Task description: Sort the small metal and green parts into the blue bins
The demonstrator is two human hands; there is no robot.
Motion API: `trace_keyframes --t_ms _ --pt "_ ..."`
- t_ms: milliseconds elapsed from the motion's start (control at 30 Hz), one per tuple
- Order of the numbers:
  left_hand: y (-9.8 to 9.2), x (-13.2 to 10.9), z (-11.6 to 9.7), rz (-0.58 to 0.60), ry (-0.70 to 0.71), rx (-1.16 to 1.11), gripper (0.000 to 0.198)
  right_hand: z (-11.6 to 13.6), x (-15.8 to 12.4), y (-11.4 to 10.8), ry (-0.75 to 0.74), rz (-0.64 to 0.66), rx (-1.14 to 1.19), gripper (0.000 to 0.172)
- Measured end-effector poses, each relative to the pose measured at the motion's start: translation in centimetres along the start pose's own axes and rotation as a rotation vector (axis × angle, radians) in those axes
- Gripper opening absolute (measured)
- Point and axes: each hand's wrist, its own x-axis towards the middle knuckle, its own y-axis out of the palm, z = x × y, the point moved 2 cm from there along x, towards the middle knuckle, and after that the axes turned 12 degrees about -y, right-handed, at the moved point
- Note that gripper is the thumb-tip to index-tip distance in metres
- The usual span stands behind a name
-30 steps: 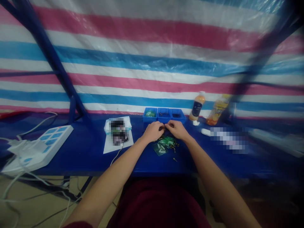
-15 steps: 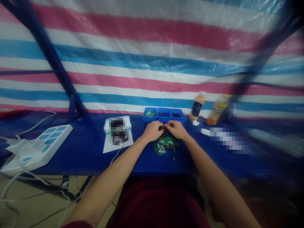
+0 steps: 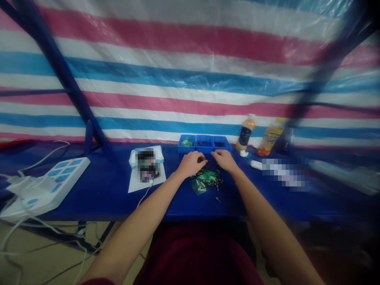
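My left hand is closed, its fingertips around a small dark piece that is too small to name. To its right, my right hand is curled with its fingers near the front of the blue bins; whether anything is in it is hidden. Below the hands lie green-tinted plastic bags, one with small white cylinders in it. Small brass-coloured parts are scattered at the bags' right side. One loose small metal part lies nearer the table's front edge.
Two drink bottles stand behind on the right. A white power strip with plugs and cables is at the left. Papers with a blurred device and a cable lie left of my hands. A striped sheet hangs behind the blue table.
My right hand has moved slightly right, away from my left hand, so the gap between them is wider. My left hand stays almost in place with the dark piece.
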Motion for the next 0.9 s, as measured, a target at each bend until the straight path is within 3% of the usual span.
trace_keyframes --t_ms 200,300,367,500,633,767,900 --pt "-0.1 0.0 0.0 -0.007 -0.019 0.012 0.021 -2.3 0.4 -0.2 0.314 -0.187 0.376 0.030" --pt "-0.1 -0.1 0.0 0.007 -0.034 0.035 0.021 -2.6 0.5 -0.8 0.390 -0.277 0.504 0.032" --pt "-0.1 -0.1 0.1 0.012 -0.055 0.069 0.021 -2.8 0.4 -1.2 0.395 -0.269 0.464 0.039" --pt "-0.2 0.0 0.8 -0.006 -0.154 0.181 0.020 -3.1 0.4 -1.5 0.236 -0.141 0.066 0.030" --pt "-0.2 -0.1 1.2 -0.009 -0.231 0.240 0.024 -2.1 0.2 0.0 -0.013 0.131 -0.254 0.025" --pt "-0.2 -0.2 0.9 0.021 -0.238 0.254 0.025 -0.6 -0.2 1.0 -0.065 0.318 -0.443 0.029" --pt "-0.1 -0.2 0.7 0.039 -0.225 0.247 0.026 0.0 -0.3 1.2 -0.109 0.389 -0.494 0.029"
